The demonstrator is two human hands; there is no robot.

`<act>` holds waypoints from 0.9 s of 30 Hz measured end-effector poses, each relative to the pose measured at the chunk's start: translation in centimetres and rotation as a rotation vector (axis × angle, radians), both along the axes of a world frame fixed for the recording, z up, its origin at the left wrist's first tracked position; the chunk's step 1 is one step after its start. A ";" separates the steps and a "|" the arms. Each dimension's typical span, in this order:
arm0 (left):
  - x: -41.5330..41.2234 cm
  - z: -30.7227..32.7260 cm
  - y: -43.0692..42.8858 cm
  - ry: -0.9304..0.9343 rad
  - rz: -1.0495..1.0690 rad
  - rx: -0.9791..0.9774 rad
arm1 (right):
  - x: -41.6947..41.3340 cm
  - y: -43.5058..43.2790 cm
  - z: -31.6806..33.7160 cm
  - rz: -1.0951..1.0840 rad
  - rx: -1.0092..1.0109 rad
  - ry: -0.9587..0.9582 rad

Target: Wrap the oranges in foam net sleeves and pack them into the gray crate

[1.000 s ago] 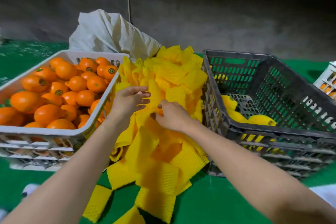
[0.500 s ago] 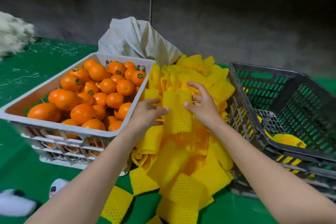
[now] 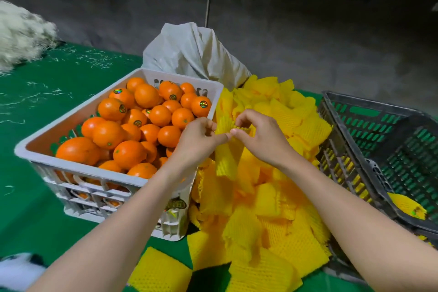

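Your left hand [image 3: 198, 142] and right hand [image 3: 263, 140] both pinch one foam net sleeve [image 3: 225, 161] by its top edge, just right of the white crate [image 3: 113, 174] of oranges [image 3: 151, 133]. Tug unevenly and the thin foam may tear instead of opening.

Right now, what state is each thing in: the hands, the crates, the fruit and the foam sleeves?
Held sleeve, empty, hanging down.
Left hand, pinching its top edge.
Right hand, pinching the same edge.
Sleeve pile, loose, heaped between the crates.
White crate, nearly full.
Oranges, bare, not yet wrapped.
Gray crate, mostly empty where visible.
Wrapped orange, lying inside the gray crate.
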State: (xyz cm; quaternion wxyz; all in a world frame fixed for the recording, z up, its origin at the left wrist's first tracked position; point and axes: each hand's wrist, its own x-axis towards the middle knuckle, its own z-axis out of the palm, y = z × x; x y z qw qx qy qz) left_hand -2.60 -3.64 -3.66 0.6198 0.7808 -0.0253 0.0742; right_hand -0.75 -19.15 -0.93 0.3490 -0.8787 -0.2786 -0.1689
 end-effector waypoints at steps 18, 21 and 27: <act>13.0 -5.3 7.4 -0.032 0.312 1.033 | 1.9 -1.3 -0.7 0.025 0.077 0.313; 12.1 -3.8 7.0 -0.066 0.416 0.766 | 1.4 -1.8 -0.4 0.042 0.134 0.330; 7.5 1.7 3.2 -0.014 -0.004 -0.284 | -0.5 -2.0 0.3 0.150 0.257 0.299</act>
